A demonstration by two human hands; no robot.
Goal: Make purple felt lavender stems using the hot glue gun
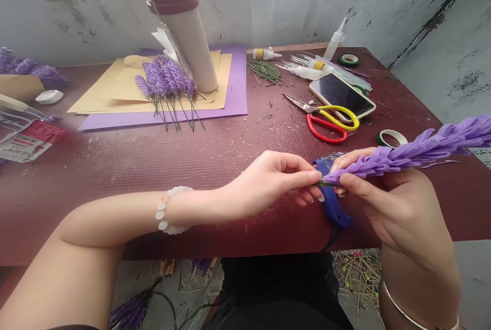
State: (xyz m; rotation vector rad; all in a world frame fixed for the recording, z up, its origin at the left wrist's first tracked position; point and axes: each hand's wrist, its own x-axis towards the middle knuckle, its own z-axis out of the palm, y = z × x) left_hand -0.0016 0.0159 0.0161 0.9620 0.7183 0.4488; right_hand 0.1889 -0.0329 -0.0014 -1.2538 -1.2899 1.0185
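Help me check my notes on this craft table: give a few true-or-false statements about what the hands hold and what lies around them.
1. The right hand holds a purple flower spike. True.
2. The left hand rests flat on the table. False: its fingertips pinch the spike's base.
3. The scissors have red and yellow handles. True.
4. The phone lies on the purple sheet. False: it lies on the bare table beside the scissors.
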